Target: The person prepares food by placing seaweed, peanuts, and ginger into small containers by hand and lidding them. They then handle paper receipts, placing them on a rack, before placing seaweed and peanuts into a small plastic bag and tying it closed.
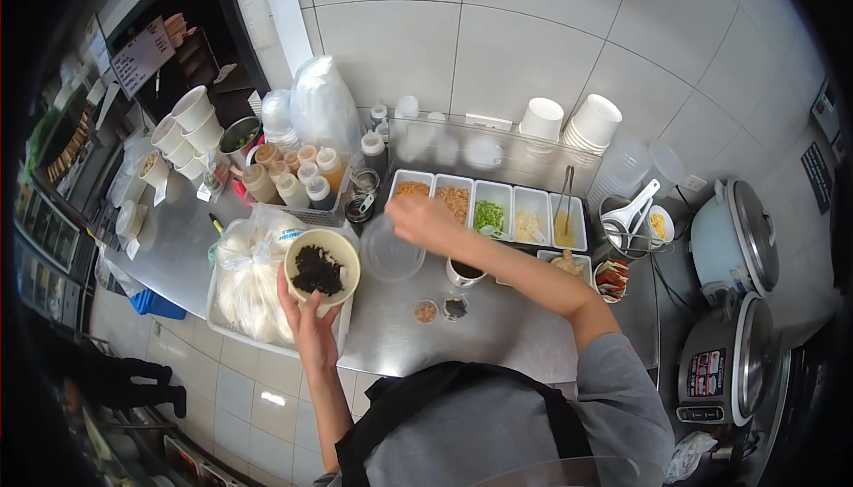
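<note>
My left hand (311, 331) grips a cream-coloured bowl (352, 256) from below and its near side. Dark shredded food (317, 271) lies inside the bowl. Just to the right, my right hand (425, 220) has its fingers closed at the edge of a round clear plastic lid (391, 254). That lid is beside the bowl, not over it. Beyond the right hand stand white trays of chopped toppings, one with green onion (489, 216). Beneath my right forearm is a cup of dark liquid (464, 274), partly covered. Two small lidded tubs (426, 311) sit on the steel counter (498, 345).
A white bin (258, 331) with a filled plastic bag (253, 274) is at the left. Squeeze bottles (290, 190) stand behind it. Paper cups (593, 123) are stacked on a clear shelf. Cookers (724, 363) stand at the right. Another person's dark-clothed legs (133, 380) show far left.
</note>
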Tool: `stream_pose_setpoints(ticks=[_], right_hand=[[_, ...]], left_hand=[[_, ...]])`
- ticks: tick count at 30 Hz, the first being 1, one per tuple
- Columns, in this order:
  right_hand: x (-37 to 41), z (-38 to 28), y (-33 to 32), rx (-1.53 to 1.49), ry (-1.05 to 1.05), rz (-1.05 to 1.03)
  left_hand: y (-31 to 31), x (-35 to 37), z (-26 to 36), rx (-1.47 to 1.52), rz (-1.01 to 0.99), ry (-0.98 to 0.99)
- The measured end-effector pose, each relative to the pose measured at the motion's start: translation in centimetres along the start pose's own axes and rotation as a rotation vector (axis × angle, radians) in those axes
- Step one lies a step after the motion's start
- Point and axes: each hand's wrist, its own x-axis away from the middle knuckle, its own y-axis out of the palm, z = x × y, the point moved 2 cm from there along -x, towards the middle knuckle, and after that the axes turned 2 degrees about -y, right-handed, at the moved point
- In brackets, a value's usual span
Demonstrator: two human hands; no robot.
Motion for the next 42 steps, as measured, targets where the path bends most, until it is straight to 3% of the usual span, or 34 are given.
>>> stream_pose_setpoints(ticks=[4, 7, 10, 11, 14, 15, 18, 22, 24, 27, 28, 30, 31, 33, 38, 42], right_hand=[[-1.2, 2.3, -3.5, -0.587, 0.371, 0.130], [-0.3, 3.5, -3.3, -0.649, 0.464, 0.229], [0.2, 3.7, -5.7, -0.552, 0.582, 0.478], [0.5, 3.9, -5.6, -0.735, 0.631, 0.568], [1.4, 3.6, -4.0, -1.165, 0.912, 0.380], [2.1, 3.5, -2.2, -0.986, 0.898, 0.280], [3.6, 2.8, 2.3, -0.882, 0.820, 0.324], [3.2, 1.6, 0.4, -0.703, 0.772, 0.446], [2.6, 1.2, -1.4, -0.716, 0.714, 0.475], [2.2, 1.7, -3.4, -1.607, 1.042, 0.255], [2.5, 2.0, -3.3, -1.551, 1.019, 0.241], [3.3, 3.1, -2.7, -1.437, 0.970, 0.212], [3.3, 3.1, -2.3, -1.252, 0.763, 0.205], [2.8, 2.6, -2.8, -1.197, 0.764, 0.296], [2.8, 5.4, -3.4, -1.233, 0.816, 0.428], [2.5, 8.9, -5.3, -0.868, 0.900, 0.483]], left_hand=[[2.2, -1.6, -1.6, -0.030, -0.065, -0.068], [4.1, -2.8, -2.9, 0.043, -0.095, -0.123], [4.9, -3.9, -3.9, 0.071, -0.120, -0.137], [5.1, -4.2, -4.1, 0.064, -0.129, -0.144], [6.5, -4.0, -4.5, 0.077, -0.190, -0.179], [7.1, -3.8, -4.7, 0.084, -0.218, -0.193], [8.5, -3.8, -5.8, 0.210, -0.288, -0.233], [9.9, -3.5, -6.6, -0.107, -0.279, -0.033], [9.8, -3.8, -6.7, -0.050, -0.327, -0.071], [10.1, -4.7, -6.0, -0.142, -0.488, 0.049], [10.6, -4.8, -5.6, -0.202, -0.556, 0.120], [11.4, -5.3, -5.3, -0.113, -0.482, 0.038], [11.3, -6.6, -6.1, -0.091, -0.426, 0.020], [12.2, -7.8, -6.5, 0.015, -0.325, -0.012], [15.6, -10.3, -7.6, 0.021, -0.314, 0.021], [19.6, -13.3, -8.0, 0.024, -0.393, -0.014]])
